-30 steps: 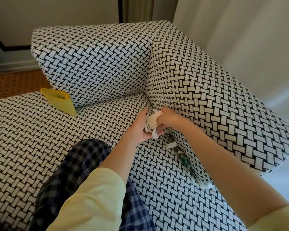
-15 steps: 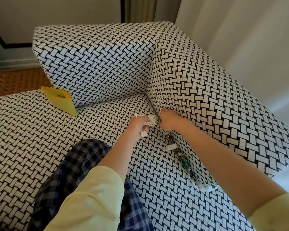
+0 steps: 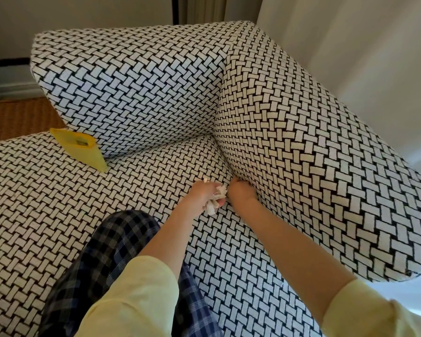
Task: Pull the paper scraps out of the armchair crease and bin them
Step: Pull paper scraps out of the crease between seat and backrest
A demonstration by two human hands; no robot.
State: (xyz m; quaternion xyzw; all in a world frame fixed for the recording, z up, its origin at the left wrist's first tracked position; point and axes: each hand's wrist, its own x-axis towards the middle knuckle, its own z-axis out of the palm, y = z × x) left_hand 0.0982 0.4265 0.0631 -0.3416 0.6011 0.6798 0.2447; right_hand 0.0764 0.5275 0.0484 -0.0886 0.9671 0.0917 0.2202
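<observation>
Paper scraps [image 3: 216, 196] sit bunched in the left hand [image 3: 202, 193] at the centre of the frame, its fingers curled round the white wad, with ends sticking out above and below the fist. Just to its right, the right hand [image 3: 241, 192] is pushed into the crease [image 3: 223, 158] where the seat of the black-and-white woven armchair [image 3: 131, 93] meets the side cushion. Its fingertips are buried there, so I cannot tell whether they are spread or pinching. At centre left a yellow card [image 3: 81, 149] leans against the back cushion. A checked trouser leg [image 3: 107, 251] rests on the seat at the bottom.
</observation>
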